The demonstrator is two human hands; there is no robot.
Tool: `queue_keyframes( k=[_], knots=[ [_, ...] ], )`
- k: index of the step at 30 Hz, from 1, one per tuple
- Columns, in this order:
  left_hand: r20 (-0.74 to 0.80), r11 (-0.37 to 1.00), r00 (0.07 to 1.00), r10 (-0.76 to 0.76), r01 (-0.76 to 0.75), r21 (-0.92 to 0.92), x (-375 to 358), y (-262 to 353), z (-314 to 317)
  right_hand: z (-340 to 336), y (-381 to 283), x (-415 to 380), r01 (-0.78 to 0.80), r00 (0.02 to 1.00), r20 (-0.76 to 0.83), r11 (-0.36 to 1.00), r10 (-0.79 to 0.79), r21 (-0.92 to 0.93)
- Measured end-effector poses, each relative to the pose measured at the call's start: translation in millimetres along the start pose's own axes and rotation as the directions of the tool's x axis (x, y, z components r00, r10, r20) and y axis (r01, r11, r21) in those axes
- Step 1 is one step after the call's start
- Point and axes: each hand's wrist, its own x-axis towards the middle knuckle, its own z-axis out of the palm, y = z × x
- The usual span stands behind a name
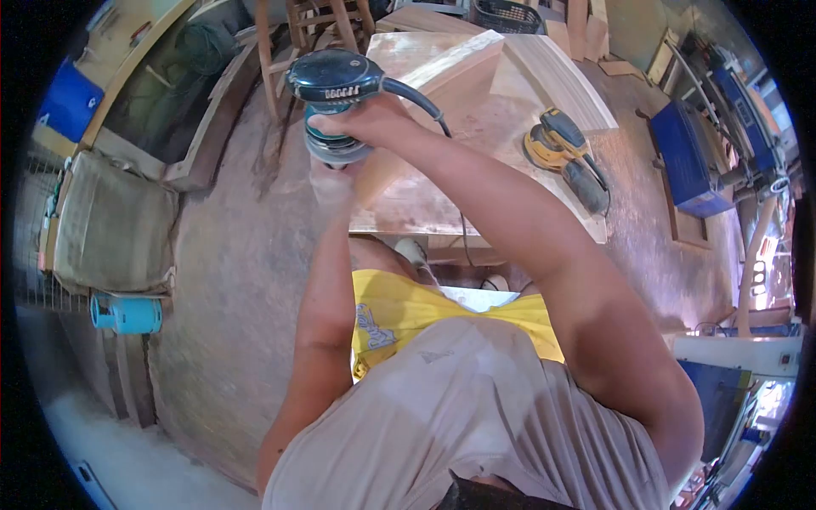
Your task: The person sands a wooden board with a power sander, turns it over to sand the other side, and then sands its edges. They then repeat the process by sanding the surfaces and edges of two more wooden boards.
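My right hand [370, 121] is wrapped round a teal and black orbital sander [336, 78], holding it at the left end of the work surface. Its cord [412, 92] curves away over my right wrist and hangs past the front edge. My left hand [334, 183] is just under the sander's pad, blurred and partly covered by it. Its fingers do not show clearly, so what they touch is hidden. Beside that hand lies the pale wooden board [408, 204]. A second sander, yellow and grey [557, 140], rests on the right part of the surface.
Long wooden pieces [557, 76] lie across the far side of the work surface. Behind them are a black basket [507, 15] and a wooden stool [327, 21]. A teal gas cylinder [127, 314] stands at left, a blue machine [690, 157] at right.
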Motion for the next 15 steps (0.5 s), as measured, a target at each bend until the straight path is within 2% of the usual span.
queue_keyframes(
  k=[2, 5, 6, 7, 8, 9, 10, 14, 15],
  knots=[
    [-0.031, 0.999, 0.999, 0.024, -0.023, 0.040, -0.3, 6.1, 1.9, -11.4, 1.8, 2.4, 0.073, 0.996, -0.050, 0.997, -0.071, 0.032],
    [-0.028, 0.993, 0.999, -0.033, 0.036, 0.117, -2.4, 21.9, 3.4, -34.8, 24.1, 11.1, 0.053, 0.993, -0.103, 0.998, -0.054, -0.016],
    [-0.026, 0.992, 0.999, -0.030, 0.033, 0.118, -1.9, 22.1, 3.7, -40.4, 34.6, 17.0, -0.022, 0.989, -0.149, 0.999, 0.017, -0.032],
    [-0.023, 0.994, 1.000, -0.015, 0.017, 0.111, -1.8, 21.3, 3.5, -48.9, 47.9, 21.5, 0.001, 0.983, -0.180, 0.990, 0.024, 0.140],
    [-0.023, 0.994, 1.000, 0.000, 0.002, 0.105, -1.9, 20.3, 3.0, -57.7, 59.9, 29.1, -0.018, 0.968, -0.247, 0.997, 0.036, 0.076],
    [-0.028, 0.994, 1.000, 0.001, 0.003, 0.107, -1.7, 19.9, 2.7, -69.0, 69.1, 31.1, -0.044, 0.963, -0.254, 0.981, 0.091, 0.187],
    [-0.029, 0.995, 1.000, -0.002, 0.005, 0.102, -1.8, 19.4, 2.8, -79.2, 77.6, 33.6, 0.004, 0.953, -0.293, 0.965, 0.076, 0.263],
    [-0.048, 0.993, 0.999, 0.015, -0.009, 0.116, -1.3, 10.0, 3.7, -104.2, 96.5, 42.1, -0.002, 0.932, -0.348, 0.964, 0.098, 0.267],
    [-0.054, 0.993, 0.998, 0.018, -0.011, 0.120, -0.7, 7.1, 4.0, -106.0, 90.5, 38.6, -0.058, 0.926, -0.351, 0.972, 0.138, 0.229]
  ],
)
